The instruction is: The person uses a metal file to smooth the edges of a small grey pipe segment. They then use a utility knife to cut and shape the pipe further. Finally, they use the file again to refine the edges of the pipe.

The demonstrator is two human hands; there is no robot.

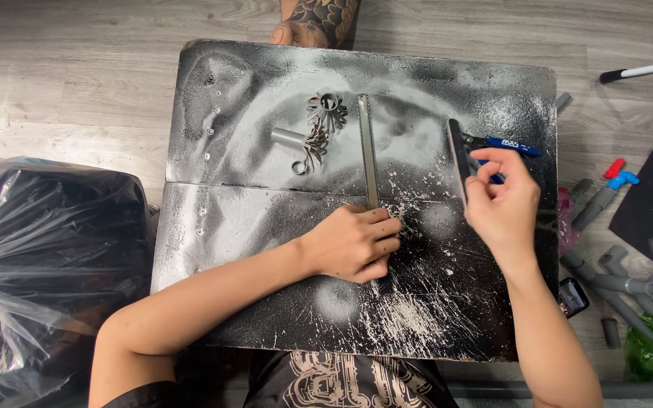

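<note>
Head view: left hand (357,243) fingers closed on grey strip (369,151), right hand (502,200) fingers gripping hacksaw (460,160).

Single head-worn view, looking almost straight down, close over a paint-speckled black board (266,219) on the wooden floor (62,91), forearms entering from the bottom edge

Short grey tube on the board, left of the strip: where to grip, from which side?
Grip the tube at its free left end, fingers across its width, coming from above and the left. It lies flat on the board, and the curled cut pieces crowd its right end, so that side is probably awkward. The left side is open.
</note>
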